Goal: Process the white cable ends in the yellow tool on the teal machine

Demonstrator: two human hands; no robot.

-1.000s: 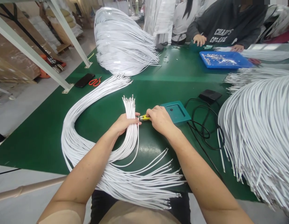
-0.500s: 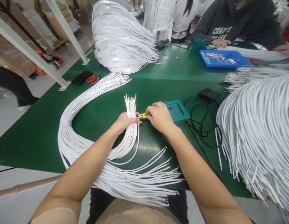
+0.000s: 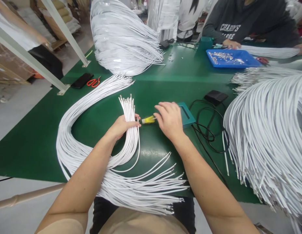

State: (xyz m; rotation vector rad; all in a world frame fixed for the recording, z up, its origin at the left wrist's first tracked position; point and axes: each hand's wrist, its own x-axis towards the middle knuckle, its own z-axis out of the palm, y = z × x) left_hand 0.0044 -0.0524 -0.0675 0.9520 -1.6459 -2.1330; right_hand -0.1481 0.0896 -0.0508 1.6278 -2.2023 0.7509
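The left hand (image 3: 124,126) is gripping an upright bundle of thin, white, metal-tipped cables (image 3: 130,113), its fingers wrapping round the strands, and that bundle is standing over the middle of the green, smooth-topped counter (image 3: 92,120). Just right of it, a small, blurred yellow tool (image 3: 148,120) is pointing toward the left fingertips; the right hand (image 3: 169,118) is hovering at its other end, fingers curving and partly spreading, and I cannot tell whether they are closing on it. Under that palm a teal rectangular tray (image 3: 187,115) is peeking out, with a looping black cord (image 3: 209,130) crowding its right side. Down front, a loose fan of white cable ends (image 3: 151,191) is spilling over the near edge toward the lap. Bare green is opening up beyond both hands, while a large, arching white cable heap (image 3: 263,130) is hemming the right side and also overhanging the near edge.
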